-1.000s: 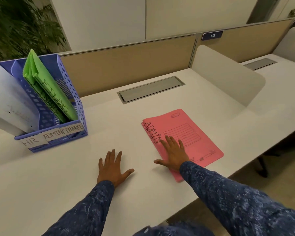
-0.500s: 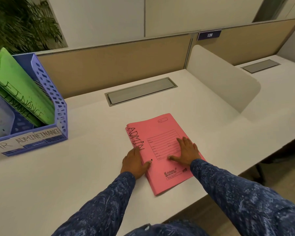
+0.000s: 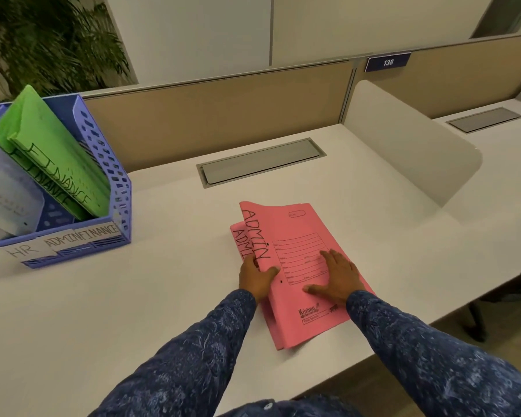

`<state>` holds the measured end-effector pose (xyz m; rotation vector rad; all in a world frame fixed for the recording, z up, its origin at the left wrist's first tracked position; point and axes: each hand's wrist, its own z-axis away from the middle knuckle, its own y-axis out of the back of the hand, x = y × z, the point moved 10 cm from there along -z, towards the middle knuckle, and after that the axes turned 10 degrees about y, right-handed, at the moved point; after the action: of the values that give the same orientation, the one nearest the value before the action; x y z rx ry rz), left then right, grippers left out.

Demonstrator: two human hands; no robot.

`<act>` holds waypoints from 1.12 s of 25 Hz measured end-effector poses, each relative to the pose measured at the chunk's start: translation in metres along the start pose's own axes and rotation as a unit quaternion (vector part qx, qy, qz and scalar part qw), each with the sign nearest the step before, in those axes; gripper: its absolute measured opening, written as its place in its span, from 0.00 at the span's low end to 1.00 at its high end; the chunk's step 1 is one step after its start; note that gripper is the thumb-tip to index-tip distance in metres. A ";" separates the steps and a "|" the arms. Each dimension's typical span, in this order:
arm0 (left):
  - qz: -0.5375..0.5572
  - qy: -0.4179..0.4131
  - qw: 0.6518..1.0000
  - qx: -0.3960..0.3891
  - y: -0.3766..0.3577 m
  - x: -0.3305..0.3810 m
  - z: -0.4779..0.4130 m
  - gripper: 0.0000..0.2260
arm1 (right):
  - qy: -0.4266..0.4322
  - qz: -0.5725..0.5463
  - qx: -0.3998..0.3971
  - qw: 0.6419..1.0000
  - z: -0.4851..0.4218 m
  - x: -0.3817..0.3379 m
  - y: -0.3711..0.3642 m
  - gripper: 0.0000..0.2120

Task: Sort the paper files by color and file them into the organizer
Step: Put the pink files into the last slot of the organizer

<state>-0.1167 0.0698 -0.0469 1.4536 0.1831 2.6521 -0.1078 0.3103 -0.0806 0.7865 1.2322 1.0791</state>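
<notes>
Your left hand (image 3: 257,276) pinches the top pink file (image 3: 301,230) by its left edge, thumb on top; your right hand (image 3: 336,276) rests flat, fingers straight, on its cover. Files lie on the desk (image 3: 163,296). Probably two stacked: hook fingers under both, then carry to the organizer's (image 3: 124,206) ADMIN slot (image 3: 56,216).

Blue organizer (image 3: 118,188), green files (image 3: 53,155), pink files (image 3: 295,233)

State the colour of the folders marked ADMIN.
The folders are pink, clearest in the head view.
</notes>
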 end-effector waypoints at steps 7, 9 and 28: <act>0.092 -0.060 0.993 -0.053 0.029 0.030 0.018 0.21 | -0.053 -0.236 0.114 0.964 -0.014 -0.008 0.054 0.50; 0.108 -0.073 0.990 -0.058 0.057 0.036 0.024 0.20 | -0.049 -0.343 0.135 0.928 -0.020 -0.029 0.059 0.44; 0.120 -0.154 0.970 0.147 0.406 -0.037 0.099 0.21 | 0.062 -0.392 -0.017 0.918 -0.051 -0.367 -0.075 0.42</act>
<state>-0.0293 -0.3317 0.0400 2.0820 0.4105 2.6140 -0.1377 -0.0637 -0.0360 0.1421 1.4464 0.4847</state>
